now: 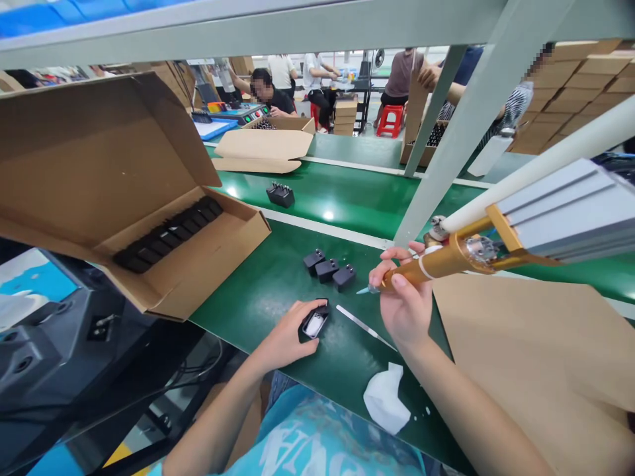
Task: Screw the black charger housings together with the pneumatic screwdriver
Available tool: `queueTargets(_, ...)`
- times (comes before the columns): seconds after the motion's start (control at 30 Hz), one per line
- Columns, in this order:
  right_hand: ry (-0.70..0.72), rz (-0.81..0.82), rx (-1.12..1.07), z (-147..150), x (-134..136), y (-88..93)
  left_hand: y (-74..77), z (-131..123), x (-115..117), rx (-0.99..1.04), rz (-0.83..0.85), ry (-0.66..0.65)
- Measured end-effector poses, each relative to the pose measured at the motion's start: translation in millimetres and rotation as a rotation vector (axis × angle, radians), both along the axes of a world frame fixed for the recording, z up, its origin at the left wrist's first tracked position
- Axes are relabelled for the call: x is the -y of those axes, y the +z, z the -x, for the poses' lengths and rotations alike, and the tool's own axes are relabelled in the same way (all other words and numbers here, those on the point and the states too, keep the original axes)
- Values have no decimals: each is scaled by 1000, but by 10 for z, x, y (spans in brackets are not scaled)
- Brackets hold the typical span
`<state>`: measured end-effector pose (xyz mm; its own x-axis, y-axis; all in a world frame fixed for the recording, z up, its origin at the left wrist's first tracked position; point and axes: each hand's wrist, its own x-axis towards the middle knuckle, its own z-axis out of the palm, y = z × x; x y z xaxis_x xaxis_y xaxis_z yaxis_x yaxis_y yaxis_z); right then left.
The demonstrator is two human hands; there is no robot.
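My left hand [292,335] grips a small black plastic housing [316,322] on the green bench; white material shows inside its open face. My right hand [404,297] is closed around an orange glue dispenser [411,271], whose pale blue nozzle tip [364,291] points left, apart from the housing. Beyond my left hand, three black adapter-like blocks with metal pins [327,270] stand in a row. Between my hands lies a thin metal tool [366,326], perhaps a tweezer or spatula. A crumpled white tissue [387,400] lies near the bench's front edge.
An open cardboard box [213,264] with a row of black blocks stands at left. A cardboard sheet [540,350] covers the right. Behind run a green belt [347,192] with more black blocks [280,194] and a slanted metal post [446,152]. Several people work beyond.
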<state>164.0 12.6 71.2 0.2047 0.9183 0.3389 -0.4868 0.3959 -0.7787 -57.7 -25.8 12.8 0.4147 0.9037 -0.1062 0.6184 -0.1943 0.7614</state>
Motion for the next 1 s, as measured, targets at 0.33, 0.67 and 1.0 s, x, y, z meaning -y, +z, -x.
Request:
queueTargets(0.33, 174, -54, -24, 159, 95, 6, -381, -85, 152, 119, -84, 230)
queueTargets(0.67, 237, -87, -2, 178, 179, 12, -289, -292, 101, 114, -182, 301)
queueTargets(1.0, 233, -119, -10, 158, 178, 6, -138, -333, 79, 131, -243, 325)
